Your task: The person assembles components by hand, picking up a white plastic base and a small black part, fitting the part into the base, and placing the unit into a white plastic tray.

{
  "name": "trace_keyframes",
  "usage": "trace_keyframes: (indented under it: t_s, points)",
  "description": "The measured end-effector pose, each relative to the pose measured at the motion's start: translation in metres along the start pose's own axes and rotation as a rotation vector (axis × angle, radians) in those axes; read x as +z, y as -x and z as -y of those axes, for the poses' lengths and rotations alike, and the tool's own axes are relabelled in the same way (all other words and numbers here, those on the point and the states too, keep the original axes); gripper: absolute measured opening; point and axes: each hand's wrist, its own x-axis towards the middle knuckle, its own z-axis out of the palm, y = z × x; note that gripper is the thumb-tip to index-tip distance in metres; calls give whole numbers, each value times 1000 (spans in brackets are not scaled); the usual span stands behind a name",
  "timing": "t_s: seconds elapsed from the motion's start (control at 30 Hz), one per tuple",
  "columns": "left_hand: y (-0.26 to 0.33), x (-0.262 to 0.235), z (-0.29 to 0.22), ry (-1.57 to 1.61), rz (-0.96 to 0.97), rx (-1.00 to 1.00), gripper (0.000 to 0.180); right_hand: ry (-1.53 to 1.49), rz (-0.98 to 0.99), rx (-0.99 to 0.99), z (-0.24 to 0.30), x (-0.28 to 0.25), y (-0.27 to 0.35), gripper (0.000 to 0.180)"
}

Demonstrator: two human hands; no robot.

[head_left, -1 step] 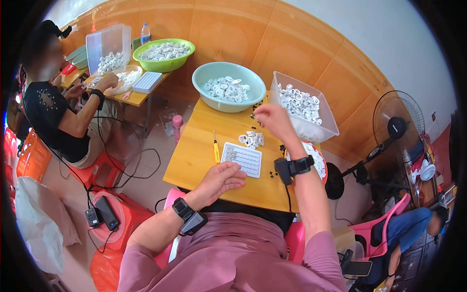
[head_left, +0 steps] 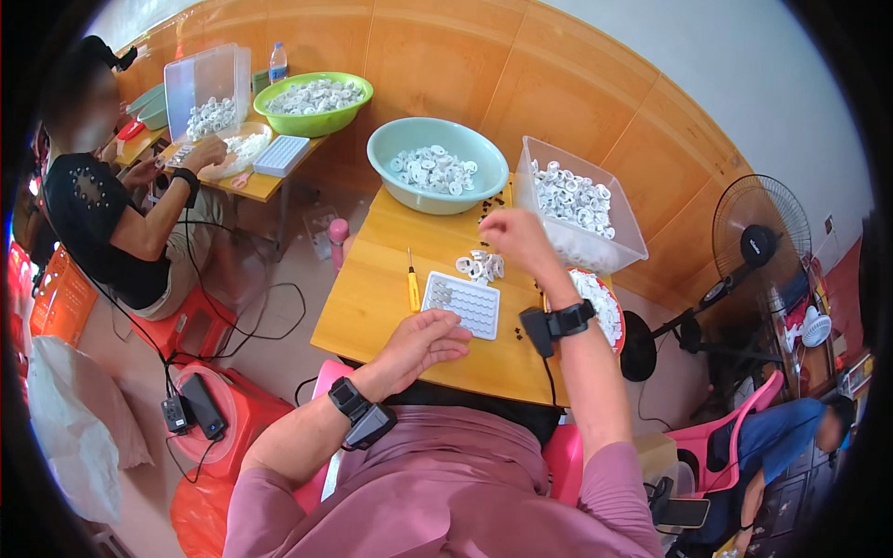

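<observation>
My left hand (head_left: 423, 349) hovers at the table's near edge, palm turned inward, fingers loosely bent and apart from the thumb. Nothing shows in it. Just beyond its fingertips lies a white compartment tray (head_left: 476, 321), with small greyish pieces in its left slots. My right hand (head_left: 516, 237) is raised over the far part of the table, fingers curled in a pinch; whatever they hold is hidden. Below it sits a small pile of white ring-shaped parts (head_left: 482, 267). A yellow-handled screwdriver (head_left: 414, 290) lies left of the tray. Small black pieces (head_left: 523, 332) are scattered nearby.
A pale blue basin (head_left: 391, 177) and a clear plastic bin (head_left: 623, 219) hold white parts at the back. Under my right forearm is a red-rimmed dish (head_left: 621, 321) of white pieces. A fan (head_left: 758, 244) stands right. A co-worker (head_left: 121, 205) sits left at another table.
My right hand has shifted slightly left and down toward the table. My left hand has stayed in place.
</observation>
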Motion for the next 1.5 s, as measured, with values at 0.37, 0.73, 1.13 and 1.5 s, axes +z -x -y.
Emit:
trace_keyframes:
  t_s: [0.37, 0.73, 1.13, 1.5]
  points:
    - [-1, -1, 2, -8, -18, 21, 20, 311, -40, 24, -13, 54, 16, 16]
    - [-4, -1, 0, 71, -109, 280, 26, -608, 304, 287, 43, 13, 66, 16]
    - [-4, -5, 0, -48, -122, 366, 28, -852, 280, 368, 54, 34, 92, 15]
    - [0, 5, -2, 3, 3, 483, 42, -1122, 123, 440, 62, 50, 105, 21]
